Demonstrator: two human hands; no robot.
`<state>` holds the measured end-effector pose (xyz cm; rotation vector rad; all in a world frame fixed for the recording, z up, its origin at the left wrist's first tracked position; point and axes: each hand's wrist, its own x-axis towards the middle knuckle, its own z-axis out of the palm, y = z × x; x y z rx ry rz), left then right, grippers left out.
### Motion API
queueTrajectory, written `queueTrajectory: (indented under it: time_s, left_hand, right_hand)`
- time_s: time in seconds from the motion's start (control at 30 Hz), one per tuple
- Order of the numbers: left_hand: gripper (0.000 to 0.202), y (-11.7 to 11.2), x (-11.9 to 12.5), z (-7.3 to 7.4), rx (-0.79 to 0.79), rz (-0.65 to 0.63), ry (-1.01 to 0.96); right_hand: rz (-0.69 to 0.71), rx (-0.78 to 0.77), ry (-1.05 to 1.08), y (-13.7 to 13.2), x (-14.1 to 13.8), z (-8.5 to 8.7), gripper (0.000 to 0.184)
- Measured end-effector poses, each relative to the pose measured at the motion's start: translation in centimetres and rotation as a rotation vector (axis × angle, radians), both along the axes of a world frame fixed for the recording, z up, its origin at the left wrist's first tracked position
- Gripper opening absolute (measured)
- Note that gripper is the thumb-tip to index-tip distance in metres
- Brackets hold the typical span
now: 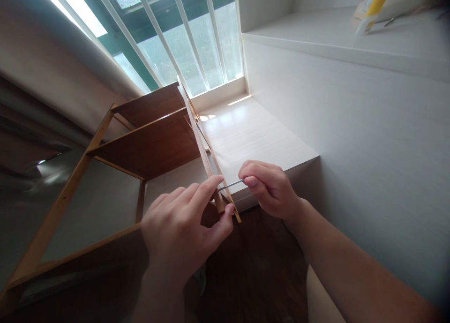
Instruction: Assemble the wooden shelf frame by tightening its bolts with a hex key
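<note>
A wooden shelf unit lies on its side, its brown boards joined to light bamboo rails. My left hand grips the near end of the right-hand side rail, with the index finger laid over the top and the thumb underneath. My right hand is closed in a pinch on a thin metal hex key. The key's tip meets the rail right by my left index fingertip.
A low white platform lies just right of the shelf, under a barred window. A higher white ledge carries a yellow-and-white packet. Dark wood floor is below my hands. A curtain hangs at left.
</note>
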<state>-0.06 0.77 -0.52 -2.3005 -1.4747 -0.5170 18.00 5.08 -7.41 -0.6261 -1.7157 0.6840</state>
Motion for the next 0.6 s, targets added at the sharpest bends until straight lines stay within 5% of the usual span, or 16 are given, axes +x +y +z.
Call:
queueTrajectory:
  time_s: [0.6]
  left_hand:
    - [0.032,0.0,0.21,-0.23,0.016,0.017,-0.029]
  right_hand:
    - [-0.061,-0.138,0.056,-0.69,-0.84,0.04,0.029]
